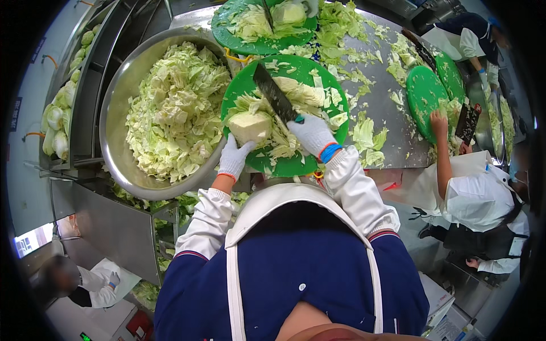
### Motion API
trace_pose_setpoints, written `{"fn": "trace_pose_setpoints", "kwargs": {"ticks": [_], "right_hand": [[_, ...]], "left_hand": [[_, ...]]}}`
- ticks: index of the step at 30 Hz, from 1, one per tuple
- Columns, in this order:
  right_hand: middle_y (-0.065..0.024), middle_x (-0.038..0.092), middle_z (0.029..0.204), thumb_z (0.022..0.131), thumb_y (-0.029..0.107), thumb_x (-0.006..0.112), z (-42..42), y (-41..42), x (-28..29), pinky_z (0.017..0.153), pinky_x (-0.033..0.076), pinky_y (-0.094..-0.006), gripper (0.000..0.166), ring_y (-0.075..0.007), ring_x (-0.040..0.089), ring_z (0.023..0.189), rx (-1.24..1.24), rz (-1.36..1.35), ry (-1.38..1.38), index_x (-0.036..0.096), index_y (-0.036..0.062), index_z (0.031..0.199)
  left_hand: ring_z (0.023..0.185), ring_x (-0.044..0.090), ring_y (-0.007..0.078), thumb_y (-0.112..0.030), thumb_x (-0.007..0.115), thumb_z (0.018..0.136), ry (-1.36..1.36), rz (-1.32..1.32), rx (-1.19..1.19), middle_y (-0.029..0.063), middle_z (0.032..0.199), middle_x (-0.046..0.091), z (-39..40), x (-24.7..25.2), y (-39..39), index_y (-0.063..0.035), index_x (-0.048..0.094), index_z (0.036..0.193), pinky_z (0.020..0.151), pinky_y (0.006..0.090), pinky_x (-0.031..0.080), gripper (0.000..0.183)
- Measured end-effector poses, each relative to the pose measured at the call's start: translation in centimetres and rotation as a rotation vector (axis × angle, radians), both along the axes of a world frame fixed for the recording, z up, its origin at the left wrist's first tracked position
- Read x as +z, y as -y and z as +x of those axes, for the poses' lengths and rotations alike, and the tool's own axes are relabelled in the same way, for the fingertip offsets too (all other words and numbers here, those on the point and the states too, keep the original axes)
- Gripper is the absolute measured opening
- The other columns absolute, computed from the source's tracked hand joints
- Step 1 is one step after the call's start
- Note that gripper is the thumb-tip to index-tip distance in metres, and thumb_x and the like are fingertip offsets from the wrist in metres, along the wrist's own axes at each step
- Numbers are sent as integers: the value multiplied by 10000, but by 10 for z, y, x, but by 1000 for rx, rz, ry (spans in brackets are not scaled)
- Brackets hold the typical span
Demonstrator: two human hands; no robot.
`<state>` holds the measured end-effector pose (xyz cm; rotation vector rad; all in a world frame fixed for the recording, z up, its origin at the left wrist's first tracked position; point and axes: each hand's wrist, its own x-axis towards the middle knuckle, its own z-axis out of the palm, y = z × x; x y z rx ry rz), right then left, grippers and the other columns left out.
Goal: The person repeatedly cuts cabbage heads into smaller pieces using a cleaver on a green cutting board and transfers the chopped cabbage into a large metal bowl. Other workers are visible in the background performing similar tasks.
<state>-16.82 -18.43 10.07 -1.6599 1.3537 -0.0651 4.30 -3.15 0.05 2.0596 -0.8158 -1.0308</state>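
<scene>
My right hand (313, 134), in a white knit glove, grips the handle of a dark cleaver (275, 93). The blade points up and to the left over the round green cutting board (281, 166). A cut piece of cabbage (250, 127) lies at the board's left side, its pale cut face showing. Against its lower edge rests my gloved left hand (236, 157), thumb and fingers spread around it. Chopped cabbage (307, 91) is strewn over the board to the right of the blade.
Left of the board stands a large steel bowl (113, 128) heaped with chopped cabbage (175, 115). Another green board (230, 38) with a knife (267, 17) lies beyond. Co-workers stand at the right, one near a board (420, 98) and a cleaver (468, 121). Scraps litter the steel table (403, 145).
</scene>
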Motion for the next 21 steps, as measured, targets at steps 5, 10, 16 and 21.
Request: {"fn": "trace_pose_setpoints", "kwargs": {"ticks": [5,10,16,21], "right_hand": [[-272,695,869,900,398,578,-4,12,-5,816,545,-448,448,-433,678,898,-87,-303,-152,700,-33,909],[-209,673,658,875,342,545,-13,41,1,605,579,-431,416,-330,709,596,-64,21,-118,676,-45,794],[-163,664,697,909,377,624,-15,-16,48,578,560,-374,386,-271,690,626,-108,18,64,665,-7,924],[-133,631,679,918,364,661,-9,-34,22,551,512,-363,368,-257,636,583,-57,-133,152,658,-4,921]], "left_hand": [[1192,604,412,-509,733,785,24,31,-45,283,1310,609,-3,9,5,33,364,1473,1002,427,463,950],[1167,612,416,-497,737,774,19,-46,-58,274,1289,620,12,-17,3,24,405,1408,1007,443,455,885],[876,701,268,-341,722,879,-317,-159,130,198,1084,676,-12,13,11,11,494,1200,738,375,564,528],[711,671,183,-367,714,894,-232,-4,141,112,802,660,-19,19,14,4,561,1053,609,321,526,431]]}}
